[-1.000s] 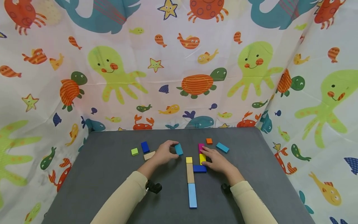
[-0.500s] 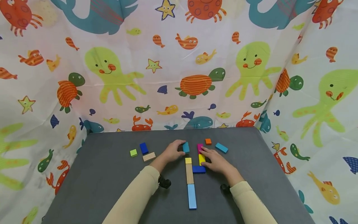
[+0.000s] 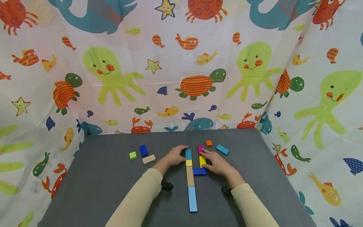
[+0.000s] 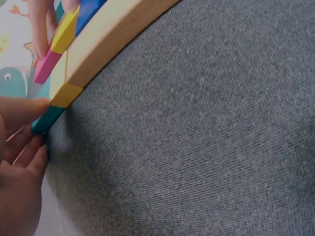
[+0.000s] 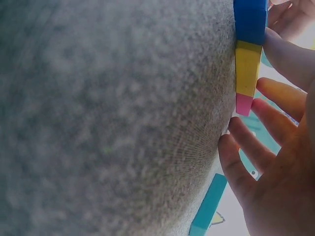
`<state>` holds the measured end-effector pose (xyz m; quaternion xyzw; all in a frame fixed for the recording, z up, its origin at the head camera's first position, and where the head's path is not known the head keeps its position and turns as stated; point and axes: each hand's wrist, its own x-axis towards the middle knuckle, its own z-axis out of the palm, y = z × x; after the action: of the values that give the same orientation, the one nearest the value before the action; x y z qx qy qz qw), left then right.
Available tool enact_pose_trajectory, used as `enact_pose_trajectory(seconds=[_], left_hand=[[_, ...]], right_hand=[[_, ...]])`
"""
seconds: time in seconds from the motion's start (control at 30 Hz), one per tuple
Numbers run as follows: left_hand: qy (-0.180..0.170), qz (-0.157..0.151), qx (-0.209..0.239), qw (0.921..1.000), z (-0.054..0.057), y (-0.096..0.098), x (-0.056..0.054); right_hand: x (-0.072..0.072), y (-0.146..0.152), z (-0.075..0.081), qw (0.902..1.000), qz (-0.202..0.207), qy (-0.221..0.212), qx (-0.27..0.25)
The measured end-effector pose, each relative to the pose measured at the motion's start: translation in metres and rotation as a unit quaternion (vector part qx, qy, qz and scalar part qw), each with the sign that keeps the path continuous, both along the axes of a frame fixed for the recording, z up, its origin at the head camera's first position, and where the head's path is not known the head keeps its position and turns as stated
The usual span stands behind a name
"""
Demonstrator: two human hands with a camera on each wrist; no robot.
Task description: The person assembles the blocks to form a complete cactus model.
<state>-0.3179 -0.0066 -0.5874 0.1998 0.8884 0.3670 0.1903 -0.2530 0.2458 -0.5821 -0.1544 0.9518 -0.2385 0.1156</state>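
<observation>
My left hand [image 3: 173, 156] pinches a teal block [image 3: 188, 154] at the far end of a straight row. The row runs toward me through a small yellow block [image 3: 188, 163], a long wooden block [image 3: 190, 176] and a light blue block [image 3: 192, 199]. In the left wrist view the teal block [image 4: 48, 119] lies right against the small yellow one. My right hand [image 3: 216, 162] has its fingers spread, fingertips touching a pink block [image 3: 200, 149] and a yellow block [image 3: 202, 161]. Those two line up behind a dark blue block [image 3: 199, 171] that juts out sideways from the row.
Left of the row lie a green cube [image 3: 132, 155], a blue block [image 3: 143, 150] and a loose wooden block [image 3: 148, 159]. At the back right are an orange cube [image 3: 209, 143] and another teal block [image 3: 222, 149]. A patterned curtain [image 3: 167, 75] stands behind the grey table [image 3: 113, 189].
My left hand has carried the teal block to the right and brought it down to the row's far end, against the small yellow block. My right hand has stayed at the pink and yellow blocks.
</observation>
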Motion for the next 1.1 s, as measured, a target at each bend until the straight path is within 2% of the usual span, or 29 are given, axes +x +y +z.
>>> enact_pose_trajectory(seconds=[0.17, 0.3, 0.5, 0.6, 0.7, 0.87, 1.0, 1.1], left_hand=[[0.019, 0.002, 0.004, 0.9998, -0.001, -0.004, 0.000], [0.051, 0.000, 0.016, 0.9986, 0.000, -0.005, 0.002], [0.104, -0.037, 0.038, 0.9932, -0.001, -0.012, 0.007], [0.128, -0.067, 0.015, 0.9894, 0.000, -0.016, 0.018], [0.143, -0.101, -0.025, 0.9842, 0.001, -0.019, 0.034], [0.138, -0.153, -0.083, 0.9751, 0.000, -0.020, 0.064], [0.126, -0.168, -0.120, 0.9703, -0.005, -0.018, 0.078], [0.125, -0.166, -0.142, 0.9678, -0.009, -0.018, 0.084]], right_hand=[[-0.001, -0.003, 0.000, 1.0000, -0.001, 0.005, 0.000], [-0.002, -0.004, -0.002, 1.0000, -0.003, 0.007, -0.001], [-0.002, -0.004, -0.001, 1.0000, -0.002, 0.008, -0.003], [-0.002, -0.003, -0.002, 0.9999, 0.003, 0.011, -0.005], [0.000, -0.001, -0.004, 0.9998, 0.009, 0.015, -0.002], [0.001, 0.001, -0.006, 0.9998, 0.011, 0.017, -0.002], [0.000, 0.001, -0.006, 0.9997, 0.007, 0.022, -0.003], [-0.001, 0.000, -0.006, 0.9997, 0.007, 0.023, -0.006]])
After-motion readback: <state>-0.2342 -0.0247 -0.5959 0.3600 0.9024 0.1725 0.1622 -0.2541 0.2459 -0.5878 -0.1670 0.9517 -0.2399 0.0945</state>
